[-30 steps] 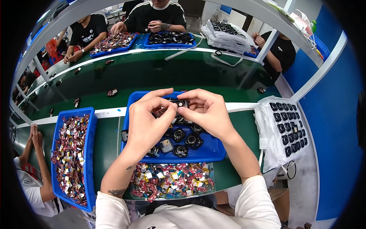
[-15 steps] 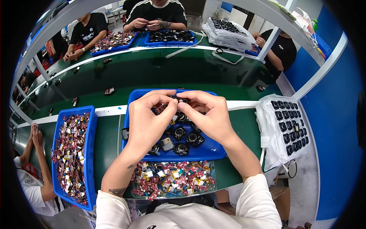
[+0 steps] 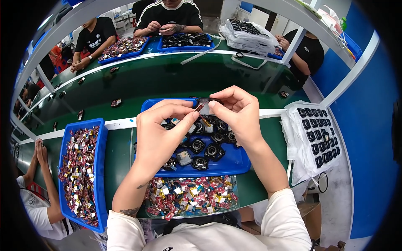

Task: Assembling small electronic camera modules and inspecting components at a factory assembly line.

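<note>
A workshop with a blue wall (image 3: 368, 108) on the right surrounds a long green belt (image 3: 167, 85), edged by pale rails and framed by white metal posts. Small dark-and-red pieces (image 3: 116, 102) lie spaced along the belt. On its far side, a person in a black shirt with white shoulder stripes (image 3: 167, 16) sits behind a blue tray of black parts (image 3: 184, 48).

On the near side, both bare hands meet above a blue tray (image 3: 228, 162). The left hand (image 3: 161, 129) has thumb and forefinger pinched narrowly on a small reddish electronic part (image 3: 199, 107). The right hand (image 3: 238, 112) grips a black casing (image 3: 214, 100) between thumb and fingers, just beside that part; whether the two touch cannot be told. A yellowish strip (image 3: 205, 121) shows just under the left fingertips, and what it joins is unclear.

Below the hands, the blue tray contains black round-faced casings (image 3: 197, 145) and one grey squarish casing (image 3: 183, 158). Nearer the body, a clear tray (image 3: 237, 200) is heaped with red, white and yellow components (image 3: 190, 194). To the left stands a long blue bin (image 3: 100, 167) full of similar components; to the right, rows of black casings (image 3: 319, 136) sit on white wrapping (image 3: 295, 161).
</note>
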`<act>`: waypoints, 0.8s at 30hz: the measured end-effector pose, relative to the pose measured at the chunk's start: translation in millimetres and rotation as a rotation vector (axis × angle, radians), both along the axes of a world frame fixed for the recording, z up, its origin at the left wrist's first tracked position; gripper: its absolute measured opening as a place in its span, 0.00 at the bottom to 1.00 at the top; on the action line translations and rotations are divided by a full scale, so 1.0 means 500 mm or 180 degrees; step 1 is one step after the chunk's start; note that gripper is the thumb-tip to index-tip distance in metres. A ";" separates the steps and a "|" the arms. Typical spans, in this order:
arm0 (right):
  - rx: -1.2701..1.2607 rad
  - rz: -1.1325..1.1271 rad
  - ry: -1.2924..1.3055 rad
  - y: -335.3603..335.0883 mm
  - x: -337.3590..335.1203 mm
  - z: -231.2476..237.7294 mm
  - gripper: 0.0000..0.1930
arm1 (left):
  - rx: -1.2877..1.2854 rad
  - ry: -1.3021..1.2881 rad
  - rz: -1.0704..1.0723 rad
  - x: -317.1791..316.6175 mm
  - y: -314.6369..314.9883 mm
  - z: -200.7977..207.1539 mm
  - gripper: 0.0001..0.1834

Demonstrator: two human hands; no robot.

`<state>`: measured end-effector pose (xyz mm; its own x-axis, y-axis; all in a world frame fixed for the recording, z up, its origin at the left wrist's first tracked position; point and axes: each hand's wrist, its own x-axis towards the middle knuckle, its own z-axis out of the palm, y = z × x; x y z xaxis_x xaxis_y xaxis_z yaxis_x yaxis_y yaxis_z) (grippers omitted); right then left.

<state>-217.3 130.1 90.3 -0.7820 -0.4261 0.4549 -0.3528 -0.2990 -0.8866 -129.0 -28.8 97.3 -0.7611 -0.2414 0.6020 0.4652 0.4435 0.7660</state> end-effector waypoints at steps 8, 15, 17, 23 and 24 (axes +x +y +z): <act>-0.0149 0.0336 -0.0525 -0.001 0.012 0.018 0.07 | -0.0144 -0.0357 -0.0145 0.011 -0.001 0.015 0.06; 0.0070 -0.0229 0.0269 -0.003 0.015 -0.008 0.06 | 0.0913 -0.0884 -0.0894 0.004 0.001 0.003 0.06; 0.0083 0.0096 0.0062 0.000 0.014 0.001 0.06 | 0.0984 -0.0896 -0.0849 0.004 -0.007 0.003 0.06; 0.0080 0.0255 0.0115 0.001 0.017 -0.002 0.07 | 0.0956 -0.0999 -0.0658 0.009 -0.004 0.015 0.06; 0.0074 0.0255 0.0122 0.001 0.018 -0.001 0.07 | 0.0948 -0.0993 -0.0658 0.010 -0.005 0.016 0.06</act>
<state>-208.2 130.5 90.0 -0.7272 -0.4974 0.4730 -0.3623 -0.3072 -0.8800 -123.9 -31.5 105.2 -0.9448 -0.1933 0.2647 0.2481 0.1058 0.9629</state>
